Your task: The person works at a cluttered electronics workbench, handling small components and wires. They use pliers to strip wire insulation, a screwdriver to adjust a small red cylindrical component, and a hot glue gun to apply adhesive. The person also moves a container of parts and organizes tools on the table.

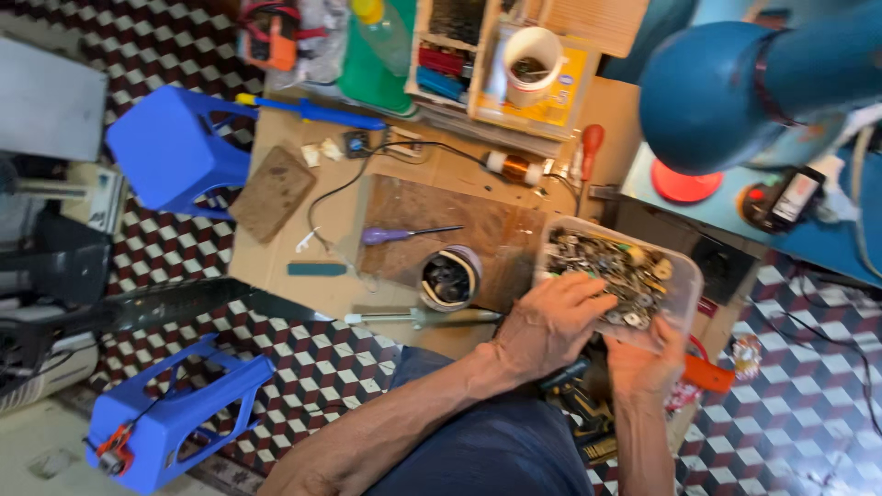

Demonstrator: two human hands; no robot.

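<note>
left hand [549, 323]: reaching into the clear plastic tub [684, 276] from the near side, fingers a bit spread and laid flat on the pile, fingertips poking into the small metal bits [614, 268]. can't tell if it's actually pinching anything, too small and jumbled to see

right hand [646, 363]: under the tub's near corner, fingers curled up around the edge, gripping it and holding it up off the board

tub: sits at the right end of the low workboard [432, 207], tipped a little toward the person, stuffed with screws, washers and other little hardware

just left of the tub: a roll of tape [450, 277] lying flat on the board, near the left wrist

above that: purple-handled screwdriver [404, 234] lying sideways

near edge of the board: another long thin tool [418, 317], pale handle

further back: copper wire coil [516, 168], red-handled screwdriver [590, 152], white cup [533, 64] sitting in a wooden tray, blue soldering iron [308, 110]

floor: checkered tiles [322, 363], two blue plastic stools [175, 152], one of them tipped over down by the bottom left

lap: dark blue trousers [496, 450], more tools down by the knee under the tub
</note>
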